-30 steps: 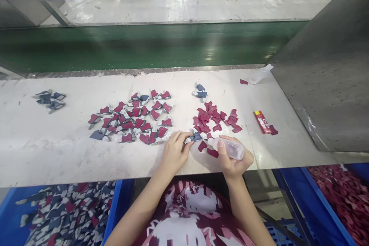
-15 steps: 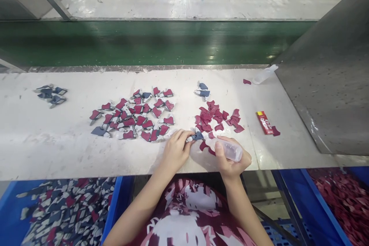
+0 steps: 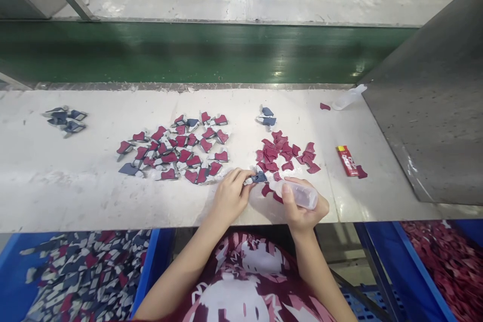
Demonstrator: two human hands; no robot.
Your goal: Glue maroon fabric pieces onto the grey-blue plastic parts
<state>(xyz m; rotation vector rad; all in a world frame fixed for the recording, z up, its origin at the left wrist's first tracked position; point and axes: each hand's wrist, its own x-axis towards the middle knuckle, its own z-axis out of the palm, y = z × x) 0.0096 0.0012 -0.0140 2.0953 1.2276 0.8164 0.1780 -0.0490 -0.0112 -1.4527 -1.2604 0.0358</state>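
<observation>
Between the fingers of my left hand is a small dark blue and grey piece, held just above the table or resting on it. My right hand grips a translucent squeeze bottle, its narrow end pointing left at the piece. Loose dark red pieces lie just beyond the bottle, a few partly under it. Left of my hands spreads a group of grey and blue pieces with red tops. Two blue and grey pieces sit behind the red ones.
The white table also bears a blue-grey cluster, a red packet and another clear bottle. A green belt runs behind. Blue bins of parts stand below, left and right. A metal panel rises at right.
The view has shifted very slightly. Both hands keep the same hold and nearly the same place.
</observation>
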